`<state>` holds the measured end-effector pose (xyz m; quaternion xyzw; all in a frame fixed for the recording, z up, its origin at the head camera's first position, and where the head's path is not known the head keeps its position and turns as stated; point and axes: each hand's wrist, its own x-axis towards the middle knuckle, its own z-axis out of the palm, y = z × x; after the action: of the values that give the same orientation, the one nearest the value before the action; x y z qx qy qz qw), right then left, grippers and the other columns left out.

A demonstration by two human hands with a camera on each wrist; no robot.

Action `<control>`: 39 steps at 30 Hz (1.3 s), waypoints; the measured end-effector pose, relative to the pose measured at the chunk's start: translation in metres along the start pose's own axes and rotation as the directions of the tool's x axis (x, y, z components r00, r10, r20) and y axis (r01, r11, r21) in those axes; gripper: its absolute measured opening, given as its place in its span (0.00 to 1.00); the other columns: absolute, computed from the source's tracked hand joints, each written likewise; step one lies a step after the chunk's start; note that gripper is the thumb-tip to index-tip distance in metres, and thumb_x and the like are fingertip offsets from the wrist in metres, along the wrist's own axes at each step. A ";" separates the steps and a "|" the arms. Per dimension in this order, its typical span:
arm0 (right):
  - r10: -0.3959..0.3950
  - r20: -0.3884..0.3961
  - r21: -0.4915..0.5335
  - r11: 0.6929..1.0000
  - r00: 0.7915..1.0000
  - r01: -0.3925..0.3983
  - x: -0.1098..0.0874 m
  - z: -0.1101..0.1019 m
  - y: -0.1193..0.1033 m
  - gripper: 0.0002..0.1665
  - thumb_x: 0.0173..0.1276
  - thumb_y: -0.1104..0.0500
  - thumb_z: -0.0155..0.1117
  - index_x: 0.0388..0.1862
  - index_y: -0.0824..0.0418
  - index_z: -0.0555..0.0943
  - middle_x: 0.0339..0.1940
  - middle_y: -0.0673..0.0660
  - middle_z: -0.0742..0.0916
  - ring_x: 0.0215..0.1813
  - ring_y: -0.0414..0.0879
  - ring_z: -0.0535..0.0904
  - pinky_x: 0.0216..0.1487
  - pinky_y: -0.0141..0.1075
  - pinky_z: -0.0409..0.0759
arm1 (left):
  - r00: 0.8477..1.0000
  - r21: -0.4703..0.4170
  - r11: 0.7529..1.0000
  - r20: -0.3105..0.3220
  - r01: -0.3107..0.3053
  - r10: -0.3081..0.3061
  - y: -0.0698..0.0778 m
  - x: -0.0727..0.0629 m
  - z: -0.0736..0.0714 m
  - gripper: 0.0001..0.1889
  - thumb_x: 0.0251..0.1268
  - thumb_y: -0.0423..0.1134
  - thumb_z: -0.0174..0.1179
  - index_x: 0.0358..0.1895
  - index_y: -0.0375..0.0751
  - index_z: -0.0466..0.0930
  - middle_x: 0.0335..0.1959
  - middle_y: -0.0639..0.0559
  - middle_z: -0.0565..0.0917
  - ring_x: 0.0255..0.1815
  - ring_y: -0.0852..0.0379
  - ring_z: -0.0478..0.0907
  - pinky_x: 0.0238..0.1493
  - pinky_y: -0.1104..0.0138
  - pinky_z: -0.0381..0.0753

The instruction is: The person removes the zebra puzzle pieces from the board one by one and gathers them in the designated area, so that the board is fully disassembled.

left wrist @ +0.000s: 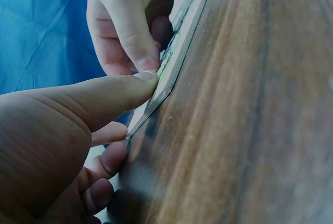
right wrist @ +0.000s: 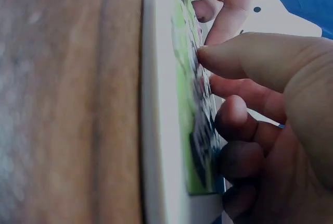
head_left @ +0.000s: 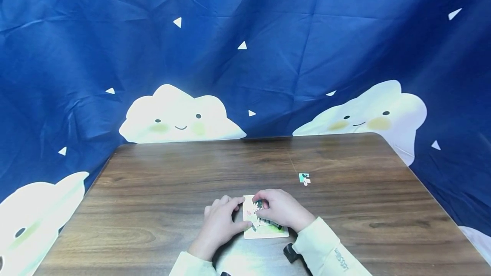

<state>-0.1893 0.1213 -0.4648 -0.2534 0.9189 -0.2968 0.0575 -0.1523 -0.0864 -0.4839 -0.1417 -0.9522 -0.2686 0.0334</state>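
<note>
A square jigsaw puzzle board (head_left: 266, 235) with a pale border and a zebra picture on green lies near the front of the table. My left hand (head_left: 218, 227) is at its left side, the straight thumb resting on the lower left and the index fingertip at the upper left corner. From the right, my right hand (head_left: 281, 208) reaches over the board, its bent index finger and thumb pinching a puzzle piece (head_left: 259, 204) in the upper part of the picture. The right wrist view shows the other right fingertips curled close to the picture (right wrist: 200, 135).
A loose puzzle piece (head_left: 304, 178), turquoise and white, lies on the wooden table (head_left: 172, 182) beyond the board to the right. A blue cloth (head_left: 215, 67) with clouds hangs behind the table. A black strap piece (head_left: 290, 252) shows at the right sleeve.
</note>
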 end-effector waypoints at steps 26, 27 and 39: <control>0.097 -0.011 0.022 0.995 0.995 -0.097 0.001 0.002 -0.001 0.15 0.51 0.55 0.76 0.39 0.48 0.83 0.33 0.47 0.76 0.33 0.41 0.70 0.37 0.39 0.69 | 1.000 0.004 1.000 0.016 0.011 -0.012 0.002 -0.001 -0.002 0.34 0.45 0.58 0.75 0.58 0.49 0.83 0.38 0.61 0.77 0.39 0.56 0.69 0.42 0.55 0.62; 0.096 -0.021 0.024 0.995 0.995 -0.096 0.001 0.003 -0.001 0.15 0.51 0.56 0.76 0.39 0.48 0.83 0.35 0.47 0.76 0.34 0.41 0.71 0.39 0.39 0.70 | 1.000 0.005 1.000 0.017 0.012 -0.012 0.002 -0.001 -0.002 0.34 0.45 0.58 0.75 0.58 0.49 0.83 0.38 0.60 0.77 0.39 0.56 0.69 0.42 0.55 0.62; 0.088 -0.053 0.055 0.995 0.995 -0.085 -0.002 0.002 0.002 0.16 0.52 0.57 0.77 0.39 0.46 0.83 0.38 0.46 0.74 0.38 0.41 0.72 0.43 0.39 0.71 | 1.000 0.012 1.000 0.013 0.008 -0.008 0.002 0.001 -0.001 0.34 0.45 0.59 0.74 0.58 0.49 0.83 0.37 0.61 0.76 0.38 0.57 0.69 0.42 0.56 0.62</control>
<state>-0.1879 0.1221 -0.4677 -0.2033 0.9222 -0.3250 0.0516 -0.1527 -0.0854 -0.4823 -0.1395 -0.9545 -0.2623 0.0268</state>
